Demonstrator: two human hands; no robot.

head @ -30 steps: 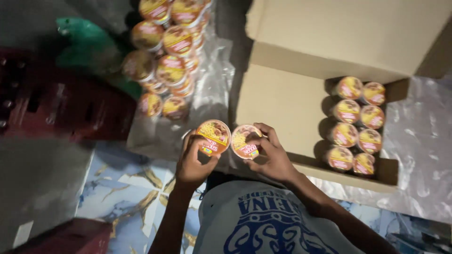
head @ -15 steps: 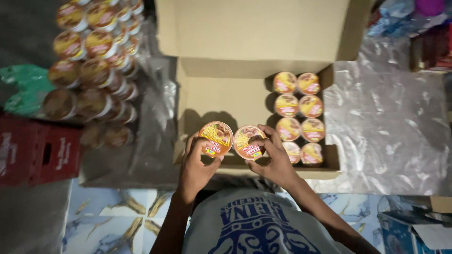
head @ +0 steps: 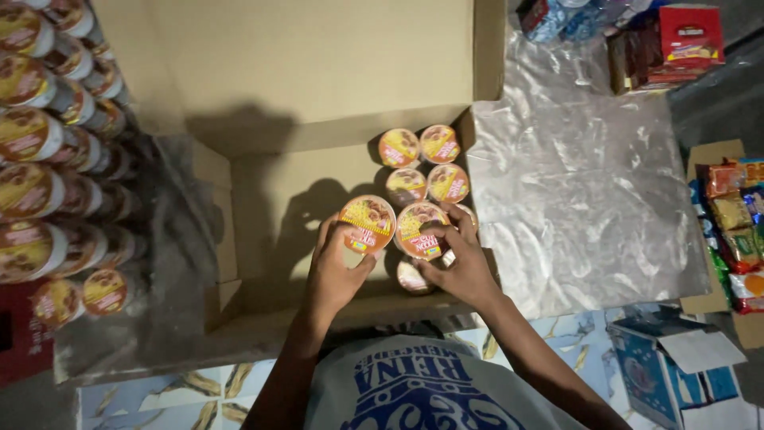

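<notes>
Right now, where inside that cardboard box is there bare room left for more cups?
The box floor is bare left of the packed cups, up to the left wall. The right side is crowded: cups fill it, and both hands, left and right, hold cups there.

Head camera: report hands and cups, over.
Left hand holds one noodle cup, right hand another. Both over open cardboard box. Cups already packed along right wall. Nothing blocking.

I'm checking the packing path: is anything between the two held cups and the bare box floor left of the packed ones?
Nothing visible. The left hand and right hand hold one cup and another cup over the cardboard box; its floor beside the packed cups shows bare.
</notes>
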